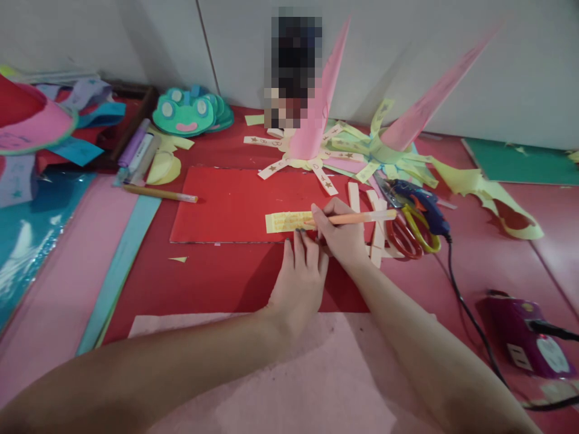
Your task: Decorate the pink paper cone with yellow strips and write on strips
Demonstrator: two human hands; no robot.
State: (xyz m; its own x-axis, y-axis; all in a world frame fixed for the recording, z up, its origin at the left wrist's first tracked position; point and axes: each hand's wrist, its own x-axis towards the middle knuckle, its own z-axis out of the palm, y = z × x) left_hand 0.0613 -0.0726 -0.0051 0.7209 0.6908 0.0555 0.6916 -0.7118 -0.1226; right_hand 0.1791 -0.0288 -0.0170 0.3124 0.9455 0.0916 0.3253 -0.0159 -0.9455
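Note:
A yellow paper strip (pixel 284 221) lies on a red sheet (pixel 226 205) in the middle of the table. My right hand (pixel 344 232) is closed round an orange pen (pixel 362 217), whose tip touches the right end of the strip. My left hand (pixel 301 274) lies flat just below the strip, its fingers stretched out and its fingertips pressing at the strip's lower edge. Several cream paper strips (pixel 377 232) lie under and beside my right hand.
Red-and-yellow scissors (pixel 409 232) and a blue glue gun (pixel 423 205) with a black cord lie to the right. Pink paper cones (pixel 316 114) with strip fringes stand behind. A second pen (pixel 160 193), markers (pixel 138 150), green frog masks (pixel 187 111) and coloured sheets lie left. A purple power strip (pixel 525 334) sits right.

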